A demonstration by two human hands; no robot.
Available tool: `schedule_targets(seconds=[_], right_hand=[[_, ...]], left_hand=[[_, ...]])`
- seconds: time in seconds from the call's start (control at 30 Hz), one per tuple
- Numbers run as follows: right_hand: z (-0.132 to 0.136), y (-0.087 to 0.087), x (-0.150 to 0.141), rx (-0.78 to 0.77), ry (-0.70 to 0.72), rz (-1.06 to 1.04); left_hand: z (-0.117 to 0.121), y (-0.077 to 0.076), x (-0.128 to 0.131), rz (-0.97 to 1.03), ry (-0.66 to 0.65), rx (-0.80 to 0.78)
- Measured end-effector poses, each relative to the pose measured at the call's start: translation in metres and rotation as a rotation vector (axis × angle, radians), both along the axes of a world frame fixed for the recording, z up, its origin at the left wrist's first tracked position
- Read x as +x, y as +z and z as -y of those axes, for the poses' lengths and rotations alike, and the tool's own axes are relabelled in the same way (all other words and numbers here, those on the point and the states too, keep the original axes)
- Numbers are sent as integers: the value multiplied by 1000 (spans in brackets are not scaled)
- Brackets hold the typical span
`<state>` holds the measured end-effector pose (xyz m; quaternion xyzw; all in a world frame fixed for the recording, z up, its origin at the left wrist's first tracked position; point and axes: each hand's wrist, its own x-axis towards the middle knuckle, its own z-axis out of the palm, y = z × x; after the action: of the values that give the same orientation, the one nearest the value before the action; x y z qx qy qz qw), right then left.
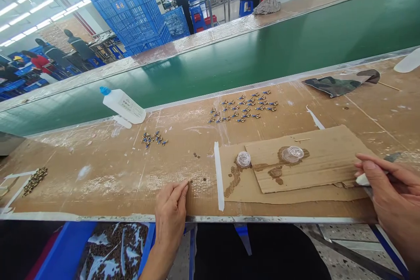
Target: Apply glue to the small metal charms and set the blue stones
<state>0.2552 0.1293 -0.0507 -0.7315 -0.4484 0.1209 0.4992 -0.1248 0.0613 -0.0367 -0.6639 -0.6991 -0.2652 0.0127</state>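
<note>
My left hand [172, 205] rests at the table's front edge, thumb and fingers pressed together. A small dark round part [191, 181] lies right at its fingertips; whether anything is pinched between them is hidden. Another such part [204, 179] sits just to the right, with a few more dark parts [196, 155] farther back. On the right, my right hand [390, 188] is closed around a white blunt-ended object [362, 180], mostly covered by the fingers. Left of that hand, two clear shallow dishes [243, 159] stand on stained cardboard [315, 183].
Small blue-and-gold pieces [246, 109] lie in rows, with a looser cluster [152, 139] to their left. A brass-coloured pile [35, 180] is far left. Behind are a white bottle [124, 105], a camouflage cloth [341, 84] and a green conveyor belt [229, 57].
</note>
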Motion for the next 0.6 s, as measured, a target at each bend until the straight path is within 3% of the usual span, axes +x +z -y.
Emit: schedule_targets(seconds=[0.23, 0.6], right_hand=[[0, -2, 2, -14, -10, 21], [0, -1, 0, -3, -11, 66]], left_hand=[[6, -3, 1, -14, -18, 40], [-5, -6, -1, -43, -110, 66]])
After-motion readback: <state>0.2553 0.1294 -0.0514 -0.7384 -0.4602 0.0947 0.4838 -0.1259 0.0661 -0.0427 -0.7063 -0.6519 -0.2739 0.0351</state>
